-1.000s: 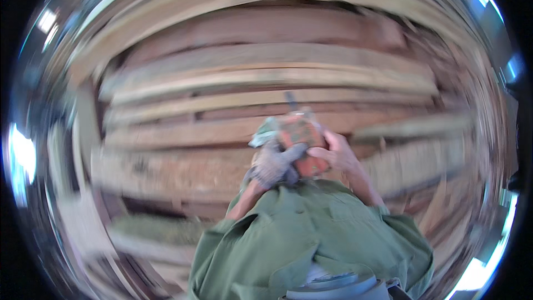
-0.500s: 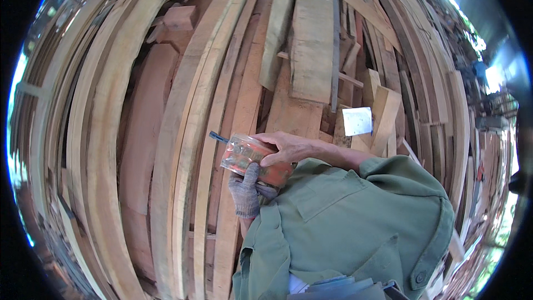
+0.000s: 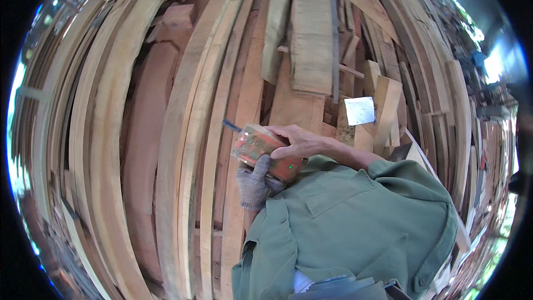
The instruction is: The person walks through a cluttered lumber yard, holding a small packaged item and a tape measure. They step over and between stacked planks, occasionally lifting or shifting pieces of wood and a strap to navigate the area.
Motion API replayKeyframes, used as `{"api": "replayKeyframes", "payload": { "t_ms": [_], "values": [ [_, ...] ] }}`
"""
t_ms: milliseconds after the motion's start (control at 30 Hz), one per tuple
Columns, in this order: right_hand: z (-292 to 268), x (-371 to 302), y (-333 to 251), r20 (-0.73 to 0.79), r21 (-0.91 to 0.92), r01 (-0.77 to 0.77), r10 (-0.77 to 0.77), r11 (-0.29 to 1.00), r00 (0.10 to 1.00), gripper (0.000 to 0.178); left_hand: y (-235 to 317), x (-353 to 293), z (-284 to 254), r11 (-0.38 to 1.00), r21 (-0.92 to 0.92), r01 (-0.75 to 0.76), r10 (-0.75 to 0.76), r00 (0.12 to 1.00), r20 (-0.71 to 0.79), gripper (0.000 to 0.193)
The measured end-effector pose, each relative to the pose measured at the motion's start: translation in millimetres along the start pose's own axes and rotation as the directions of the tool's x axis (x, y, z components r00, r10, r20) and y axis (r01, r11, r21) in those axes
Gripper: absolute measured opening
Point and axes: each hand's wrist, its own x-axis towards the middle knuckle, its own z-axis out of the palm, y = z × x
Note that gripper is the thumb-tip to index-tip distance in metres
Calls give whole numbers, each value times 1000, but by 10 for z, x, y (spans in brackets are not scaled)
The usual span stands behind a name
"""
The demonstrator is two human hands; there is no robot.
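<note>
A blocky orange device [image 3: 286, 169] in clear plastic wrap is held in front of my chest. A short dark rod [image 3: 231, 126] sticks out from its far left end, and a small green light shows near its other end. My left hand [image 3: 254, 184], in a grey knit glove, grips it from below with the thumb up over the near side. Over the top lies my bare right hand [image 3: 297, 141], its fingers curled across the far edge and its thumb pressed on the upper face. What the device is exactly, I cannot make out.
Long rough-sawn boards [image 3: 114, 105] lie side by side, running away from me. A wide plank [image 3: 312, 39] rests on top ahead. Right of my hands, a white sheet [image 3: 360, 111] lies by short wood offcuts [image 3: 387, 108]. Stacked lumber [image 3: 438, 72] lines the right side.
Both hands and the device have shifted slightly to the right in the view, with the grip kept. A green light now shows on the device where none was visible before.
</note>
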Motion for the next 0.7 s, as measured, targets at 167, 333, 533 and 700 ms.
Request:
{"api": "replayKeyframes", "payload": {
  "t_ms": [167,333,533,700],
  "values": [
    [19,92,-1,-12,-46,45,-46,998,999,73,-73,-17,-22,986,-142,-83,80,996,-23,42],
    [-17,225,-44,57,-105,1,5,994,998,75,-161,30,-56,987,-88,-132,123,987,-100,41],
    [32,324,-112,138,24,-6,3,1000,990,71,-111,-52,-121,994,101,-52,70,980,-187,46],
    [38,522,-83,156,22,-70,65,997,986,70,-31,-61,-157,959,156,-235,266,939,-217,44]
  ]
}}
